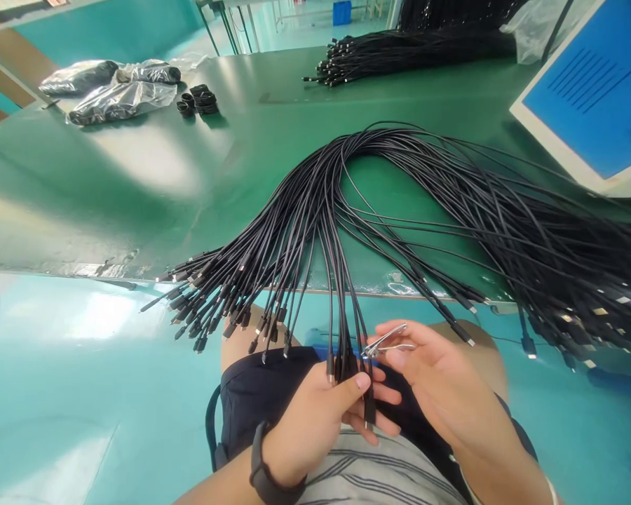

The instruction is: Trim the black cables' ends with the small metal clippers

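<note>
A large bundle of black cables [315, 189] arches over the table and spills past its front edge, connector ends down. My left hand [329, 403], with a dark band on the wrist, is closed around several of these cables close to their plugs, thumb on top. One black plug [369, 410] lies across its fingers. In my right hand [425, 372] a silver nail clipper [386, 342] is pinched between thumb and fingers. Its jaws are at a cable just above my left hand; whether they touch it I cannot tell.
The green table [231, 168] carries another cable bundle [415, 56] at the back and a blue-and-white machine [583, 91] at right. Plastic-wrapped packs [120, 102] and small black coils [202, 100] stand at back left. More cable ends [594, 315] hang at the right.
</note>
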Demonstrator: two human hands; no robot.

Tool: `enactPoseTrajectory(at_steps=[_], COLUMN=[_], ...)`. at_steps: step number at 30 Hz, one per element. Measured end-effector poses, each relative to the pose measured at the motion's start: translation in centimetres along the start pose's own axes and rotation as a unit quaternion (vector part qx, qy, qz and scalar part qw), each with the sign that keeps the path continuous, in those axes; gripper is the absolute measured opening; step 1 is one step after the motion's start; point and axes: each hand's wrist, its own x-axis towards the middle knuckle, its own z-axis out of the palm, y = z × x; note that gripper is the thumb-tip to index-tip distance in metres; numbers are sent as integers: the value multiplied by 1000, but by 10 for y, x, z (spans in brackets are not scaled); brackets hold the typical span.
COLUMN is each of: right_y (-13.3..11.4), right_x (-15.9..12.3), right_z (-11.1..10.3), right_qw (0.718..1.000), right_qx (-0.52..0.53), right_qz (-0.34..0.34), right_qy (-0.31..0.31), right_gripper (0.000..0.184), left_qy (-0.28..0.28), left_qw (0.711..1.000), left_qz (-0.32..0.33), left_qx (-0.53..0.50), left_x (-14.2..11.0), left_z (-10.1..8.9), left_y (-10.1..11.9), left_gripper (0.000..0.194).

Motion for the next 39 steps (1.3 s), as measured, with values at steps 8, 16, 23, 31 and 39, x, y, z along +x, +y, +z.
enactPoseTrajectory(at_steps=[8, 16, 23, 31, 39], right_y=[-14, -15, 5, 19, 10], right_x=[7, 1, -15, -24, -23], right_z=[2, 9, 4, 9, 11], right_qw=[982, 978, 984, 979, 978], right_qx=[-159, -149, -26, -41, -79], right_qz=[-40, -86, -98, -129, -146], right_qy=[99, 115, 143, 155, 125], right_gripper=[15, 13, 11, 5, 5], left_qy=[-45, -12, 59, 80, 83], left_qw=[997, 1000, 997, 995, 995], left_qz=[-44, -27, 54, 53, 51], left_qx=[-53, 10, -15, -17, -23], left_x=[-4, -3, -5, -9, -9], left_z=[-3, 6, 21, 26, 28], left_y=[6, 11, 9, 13, 15], left_gripper=[25, 22, 30, 31, 31])
